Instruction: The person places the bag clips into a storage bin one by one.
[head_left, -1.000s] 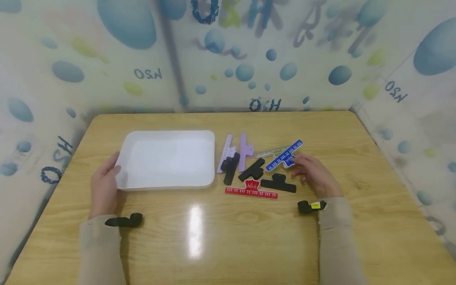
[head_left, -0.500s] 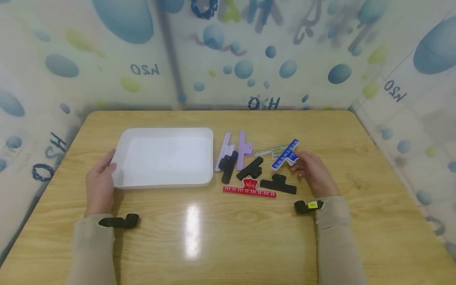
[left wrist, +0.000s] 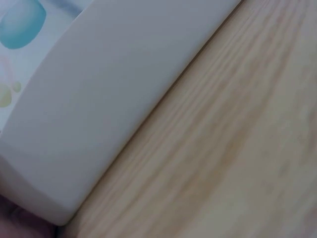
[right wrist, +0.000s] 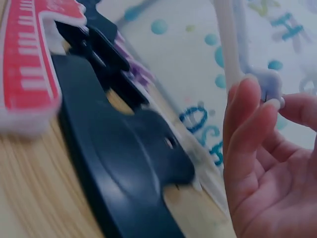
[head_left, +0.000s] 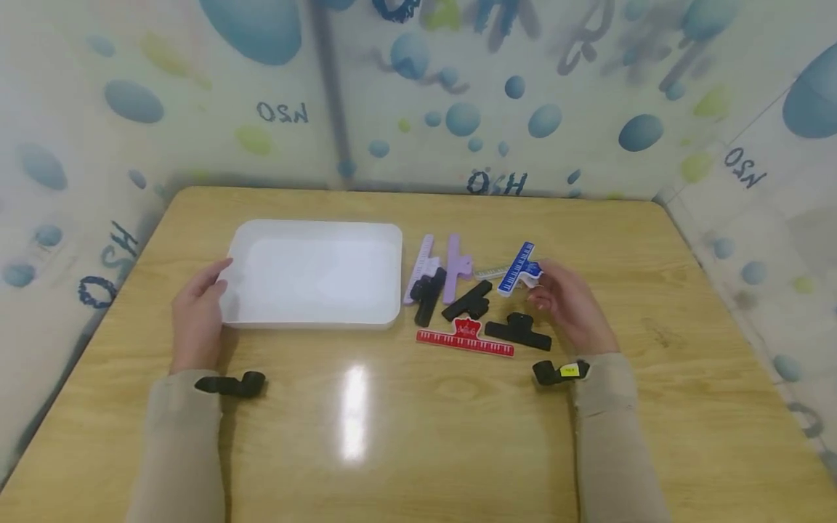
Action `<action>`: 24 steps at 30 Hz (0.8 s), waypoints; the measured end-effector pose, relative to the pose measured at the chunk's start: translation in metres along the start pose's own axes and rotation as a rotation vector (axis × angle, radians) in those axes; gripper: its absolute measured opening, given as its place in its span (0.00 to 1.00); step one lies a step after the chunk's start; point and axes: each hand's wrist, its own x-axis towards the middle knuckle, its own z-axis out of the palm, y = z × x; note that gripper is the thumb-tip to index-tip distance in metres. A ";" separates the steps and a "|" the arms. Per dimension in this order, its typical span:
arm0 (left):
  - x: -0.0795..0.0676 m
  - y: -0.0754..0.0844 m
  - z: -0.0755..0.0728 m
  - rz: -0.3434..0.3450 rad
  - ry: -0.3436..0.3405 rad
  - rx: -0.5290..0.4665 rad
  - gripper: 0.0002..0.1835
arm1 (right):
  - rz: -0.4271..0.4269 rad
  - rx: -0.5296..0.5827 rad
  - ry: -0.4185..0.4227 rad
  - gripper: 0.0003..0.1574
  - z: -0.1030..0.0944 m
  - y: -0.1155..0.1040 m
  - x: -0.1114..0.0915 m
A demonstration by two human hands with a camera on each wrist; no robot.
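Note:
My right hand (head_left: 574, 301) pinches a blue clip (head_left: 519, 269) with a piano-key pattern by its handle part. In the right wrist view the clip (right wrist: 270, 82) is raised between thumb and fingertips, above a black clip (right wrist: 133, 148). On the left, my left hand (head_left: 199, 312) grips the left side of a white tray (head_left: 314, 325), thumb at the rim. The left wrist view shows the tray's outer wall (left wrist: 99, 94) close up, with a bit of finger (left wrist: 25, 223) at its corner. Nothing lies in the tray.
Between tray and right hand lie a red piano-key clip (head_left: 466, 341), a purple clip (head_left: 453, 269), a pale lilac piano-key clip (head_left: 420, 267), several black clips (head_left: 519, 332) and a partly hidden whitish clip (head_left: 489, 274). A patterned wall (head_left: 431, 160) stands behind the wooden table (head_left: 458, 443).
My right hand has lifted the blue clip off the whitish one and tilted it more upright. My left hand stays at the tray's left side. The head view has shifted slightly.

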 end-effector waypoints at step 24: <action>0.001 -0.005 0.000 0.062 0.080 -0.141 0.15 | -0.050 -0.135 -0.004 0.19 0.104 0.010 0.041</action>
